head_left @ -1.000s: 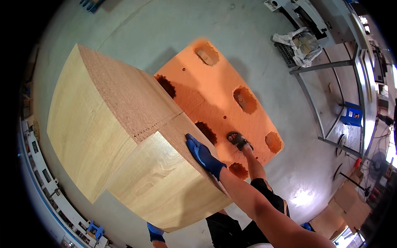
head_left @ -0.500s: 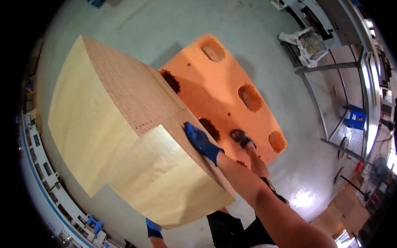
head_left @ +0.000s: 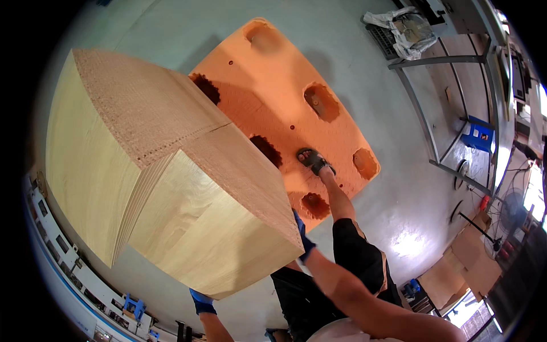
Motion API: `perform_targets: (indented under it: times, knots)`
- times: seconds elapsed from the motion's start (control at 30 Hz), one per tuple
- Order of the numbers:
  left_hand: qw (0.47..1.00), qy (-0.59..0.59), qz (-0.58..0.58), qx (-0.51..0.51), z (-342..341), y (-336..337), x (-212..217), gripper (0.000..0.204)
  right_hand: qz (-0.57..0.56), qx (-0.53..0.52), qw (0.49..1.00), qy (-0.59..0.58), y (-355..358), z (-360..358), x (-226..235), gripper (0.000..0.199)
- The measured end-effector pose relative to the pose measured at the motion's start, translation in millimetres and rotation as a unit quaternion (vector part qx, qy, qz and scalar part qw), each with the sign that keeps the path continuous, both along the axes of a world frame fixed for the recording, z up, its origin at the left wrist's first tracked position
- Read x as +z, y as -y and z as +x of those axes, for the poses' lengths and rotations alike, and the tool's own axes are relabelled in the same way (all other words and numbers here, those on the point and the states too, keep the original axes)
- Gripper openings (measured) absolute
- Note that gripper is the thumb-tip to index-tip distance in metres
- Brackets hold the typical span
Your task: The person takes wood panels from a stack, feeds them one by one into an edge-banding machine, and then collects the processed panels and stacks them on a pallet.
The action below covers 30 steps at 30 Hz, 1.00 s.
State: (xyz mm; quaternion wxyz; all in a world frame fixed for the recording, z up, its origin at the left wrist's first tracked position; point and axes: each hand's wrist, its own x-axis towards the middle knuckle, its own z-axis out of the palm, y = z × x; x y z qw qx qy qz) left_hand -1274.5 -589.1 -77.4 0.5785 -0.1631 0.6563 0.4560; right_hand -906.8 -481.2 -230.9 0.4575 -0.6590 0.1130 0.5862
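Note:
Two piles of pale wood-grain boards stand side by side on an orange pallet [head_left: 273,114]. Stepped layers of the far pile [head_left: 85,165] show above the near pile [head_left: 213,228]. Both have rough brown edges on the side facing right. My left hand [head_left: 203,300], in a blue glove, is at the bottom corner of the near pile, its fingers hidden by the boards. My right hand [head_left: 305,236], gloved in blue too, is against that pile's right corner. Its fingers are mostly out of sight behind the edge.
One sandalled foot [head_left: 312,161] rests on the pallet, which has several large ragged holes. At the right stands a metal-framed table [head_left: 441,59] with a blue stool [head_left: 477,135] under it. A crate with a plastic bag [head_left: 410,34] is at the top right. White machinery [head_left: 62,245] runs along the left.
My right hand has slid from the middle of the brown side edge toward me, to the near corner. The near pile's top sits lower against the far pile, uncovering its layers. The view has shifted.

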Motion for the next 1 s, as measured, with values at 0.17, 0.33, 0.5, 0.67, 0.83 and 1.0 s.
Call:
perform_targets:
  times: [0.17,0.33,0.5,0.67,0.83,1.0]
  knots:
    - [0.999,-0.026,-0.024,0.029,-9.1,36.1,4.7,0.055,-0.086,-0.106,0.961,-0.240,-45.7,-17.2,60.6,0.034]
    - [0.998,0.003,-0.023,0.054,-1.5,18.6,0.3,0.054,-0.076,-0.026,0.967,-0.241,-42.7,25.2,47.4,0.036]
    - [0.999,-0.012,-0.025,0.046,3.5,54.1,0.7,0.055,-0.135,0.218,0.957,-0.133,-65.5,19.9,83.5,0.040]
    - [0.999,-0.004,-0.006,0.038,7.2,33.8,2.2,0.056,-0.170,0.194,0.943,-0.210,-67.0,31.2,72.9,0.041]
    - [0.999,0.011,-0.009,0.050,4.7,39.8,3.1,0.057,-0.164,0.225,0.936,-0.217,-70.9,32.3,79.4,0.044]
    - [1.000,0.014,-0.006,0.011,6.3,33.1,3.7,0.055,-0.158,0.249,0.932,-0.210,-73.3,34.1,79.7,0.046]
